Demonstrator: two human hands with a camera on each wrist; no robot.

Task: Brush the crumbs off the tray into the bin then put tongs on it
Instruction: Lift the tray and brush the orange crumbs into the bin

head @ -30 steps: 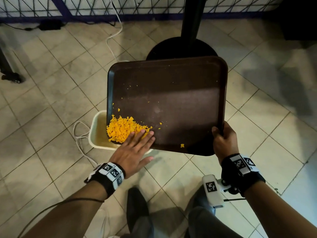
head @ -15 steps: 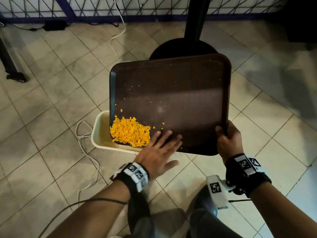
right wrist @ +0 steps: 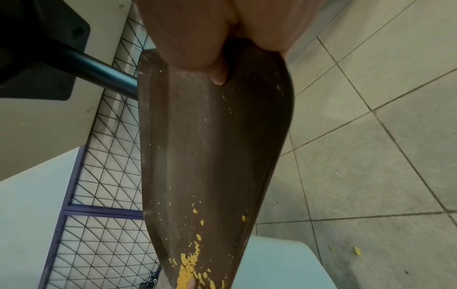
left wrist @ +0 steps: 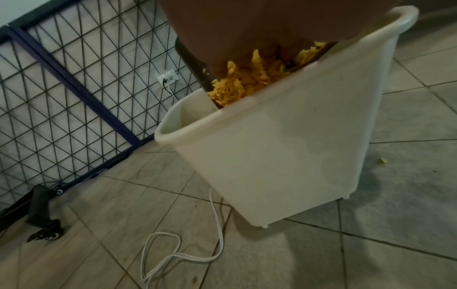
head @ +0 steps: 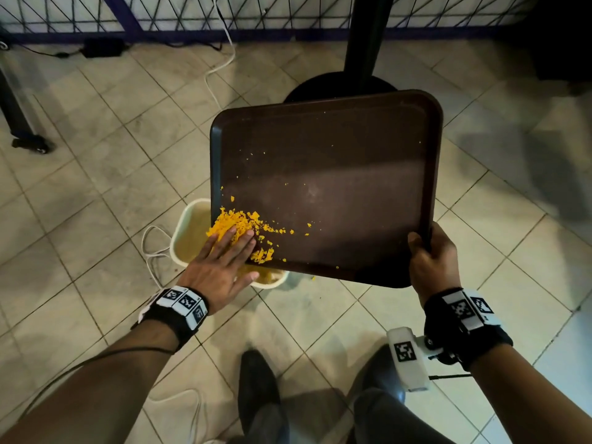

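I hold a dark brown tray (head: pixel 326 174) tilted over a cream bin (head: pixel 187 232) on the tiled floor. My right hand (head: pixel 427 261) grips the tray's near right corner, thumb (right wrist: pixel 190 45) on top. My left hand (head: pixel 224 257) lies flat, its straight fingers on a pile of orange crumbs (head: pixel 238 224) at the tray's near left corner above the bin. In the left wrist view the crumbs (left wrist: pixel 237 86) sit at the tray edge just over the bin (left wrist: pixel 284 140). Loose crumbs (right wrist: pixel 195 211) dot the tray (right wrist: pixel 212 136). No tongs are in view.
A black table pedestal (head: pixel 339 88) stands behind the tray. A white cable (head: pixel 150 251) loops on the floor left of the bin. A wire fence (head: pixel 288 14) runs along the back, a caster leg (head: pixel 28 145) at left. A few crumbs (head: pixel 314 278) lie on the tiles.
My left hand swept from the middle of the tray's near edge back left into the pile, pushing crumbs to the corner over the bin. My right hand kept its grip.
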